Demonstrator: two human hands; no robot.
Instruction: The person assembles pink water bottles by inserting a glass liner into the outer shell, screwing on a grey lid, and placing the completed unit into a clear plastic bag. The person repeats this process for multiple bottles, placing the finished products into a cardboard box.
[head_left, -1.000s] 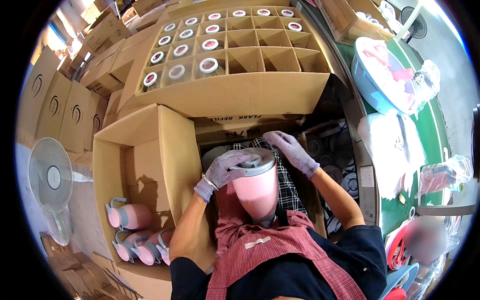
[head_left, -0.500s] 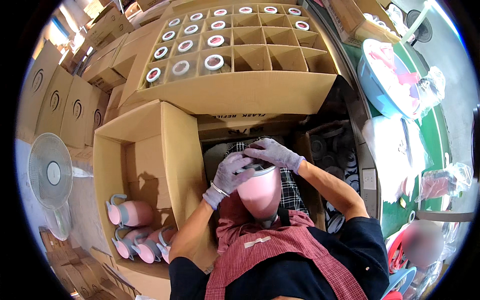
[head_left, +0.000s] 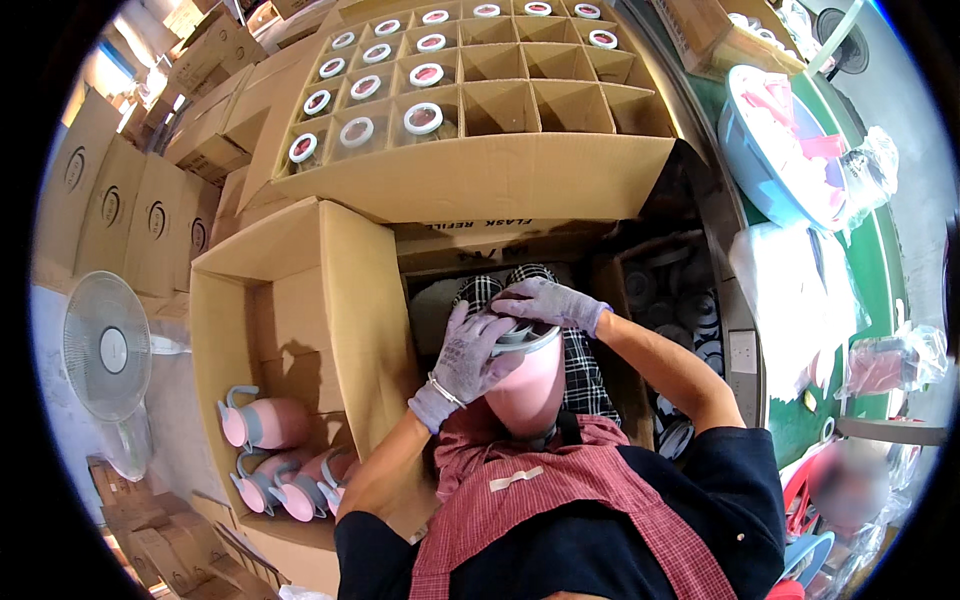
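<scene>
Cardboard cartons crowd a packing station seen from above, with a green table edge (head_left: 880, 290) at right. Left hand (head_left: 468, 352), gloved, is wrapped round the upper wall of a pink flask body (head_left: 528, 385) held upright in the lap against a red checked apron (head_left: 560, 490); fingers closed on it. Right hand (head_left: 548, 302), also gloved, lies palm-down over the flask mouth, fingers curled on a grey rim ring (head_left: 525, 338); whether the ring is fully seated cannot be told, as the hand covers it. Judgement: the step is fitting the top piece; it goes best with the body kept steady by the left hand, the ring held level, and pressure or turning applied evenly so it does not go on crooked. Left and near, an open carton (head_left: 300, 300) holds several pink jugs with handles (head_left: 265, 422) lying on their sides. Far, a divided carton (head_left: 470, 110) has capped inserts (head_left: 424, 117) in its left cells, right cells empty. At right sits a blue basin (head_left: 770, 160) of pink parts. A white fan (head_left: 105, 348) stands far left.
</scene>
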